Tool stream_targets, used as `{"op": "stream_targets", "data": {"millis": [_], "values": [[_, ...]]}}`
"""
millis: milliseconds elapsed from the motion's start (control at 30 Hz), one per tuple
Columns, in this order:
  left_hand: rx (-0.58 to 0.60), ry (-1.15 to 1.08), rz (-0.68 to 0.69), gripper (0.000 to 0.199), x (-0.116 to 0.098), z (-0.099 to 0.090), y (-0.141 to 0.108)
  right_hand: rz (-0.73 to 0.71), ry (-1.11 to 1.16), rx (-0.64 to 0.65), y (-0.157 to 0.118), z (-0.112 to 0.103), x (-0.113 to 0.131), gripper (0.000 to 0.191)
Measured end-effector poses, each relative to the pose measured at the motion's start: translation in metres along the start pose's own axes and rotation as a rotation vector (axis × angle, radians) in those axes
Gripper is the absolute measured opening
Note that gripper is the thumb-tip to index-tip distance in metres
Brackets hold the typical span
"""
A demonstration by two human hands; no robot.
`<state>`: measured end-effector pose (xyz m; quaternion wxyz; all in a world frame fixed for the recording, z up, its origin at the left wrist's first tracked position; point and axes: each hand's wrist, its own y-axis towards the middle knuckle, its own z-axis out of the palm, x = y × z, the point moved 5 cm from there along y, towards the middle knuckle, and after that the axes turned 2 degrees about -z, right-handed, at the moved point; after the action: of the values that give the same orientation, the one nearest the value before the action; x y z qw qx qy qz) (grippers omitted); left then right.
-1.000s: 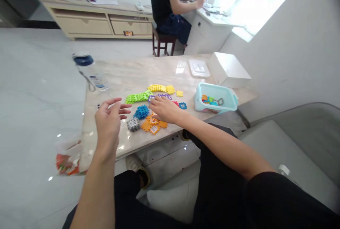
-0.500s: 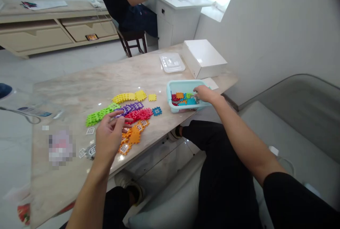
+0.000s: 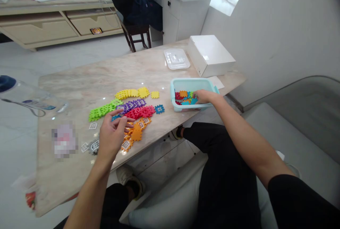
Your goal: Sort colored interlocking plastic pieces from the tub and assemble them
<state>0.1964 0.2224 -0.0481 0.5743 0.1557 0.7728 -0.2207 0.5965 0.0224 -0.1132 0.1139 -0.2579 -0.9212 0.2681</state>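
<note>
My right hand (image 3: 204, 96) reaches over the near right side of a light-blue plastic bin (image 3: 174, 106). Its fingers bend down among the loose toy building pieces (image 3: 183, 94) inside, and their tips are hidden. My left hand (image 3: 113, 130) hovers over the sorted pieces with fingers loosely apart and nothing in them. Around it lie overlapping rows of notched tiles: green (image 3: 102, 110), yellow (image 3: 130, 93), purple (image 3: 132, 105), red (image 3: 139, 112) and orange (image 3: 137, 132). A single blue tile (image 3: 159, 109) lies right of the red row. Grey pieces (image 3: 94, 146) sit left of my left wrist.
Behind the bin are a clear plastic lid (image 3: 177, 59) and a white box (image 3: 212, 53). A water bottle (image 3: 34, 96) stands at the table's left, near a blurred patch (image 3: 64, 139). Another person (image 3: 138, 4) sits at a white desk (image 3: 183, 16) beyond.
My right hand has dipped lower into the bin, its fingers now down among the pieces. My left hand keeps its place over the rows. The view has shifted slightly.
</note>
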Motion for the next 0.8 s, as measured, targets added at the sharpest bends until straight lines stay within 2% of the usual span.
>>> {"op": "stream_targets", "data": {"millis": [167, 400, 633, 700, 800], "values": [[-0.024, -0.018, -0.006, 0.045, 0.0, -0.009, -0.005, -0.004, 0.025, -0.03, -0.005, -0.006, -0.004, 0.054], [-0.011, -0.021, -0.008, 0.046, 0.0, -0.013, -0.005, 0.002, 0.115, -0.2, -0.018, -0.022, -0.011, 0.042], [-0.011, -0.067, -0.004, 0.046, -0.003, -0.016, -0.005, 0.08, 0.16, -0.283, -0.024, -0.029, -0.014, 0.036], [-0.011, -0.07, 0.008, 0.045, -0.001, -0.018, -0.003, 0.087, 0.176, -0.282, -0.026, -0.03, -0.013, 0.038], [-0.039, -0.08, 0.044, 0.045, 0.001, -0.023, -0.001, 0.07, 0.155, -0.203, -0.028, -0.025, -0.007, 0.041]]}}
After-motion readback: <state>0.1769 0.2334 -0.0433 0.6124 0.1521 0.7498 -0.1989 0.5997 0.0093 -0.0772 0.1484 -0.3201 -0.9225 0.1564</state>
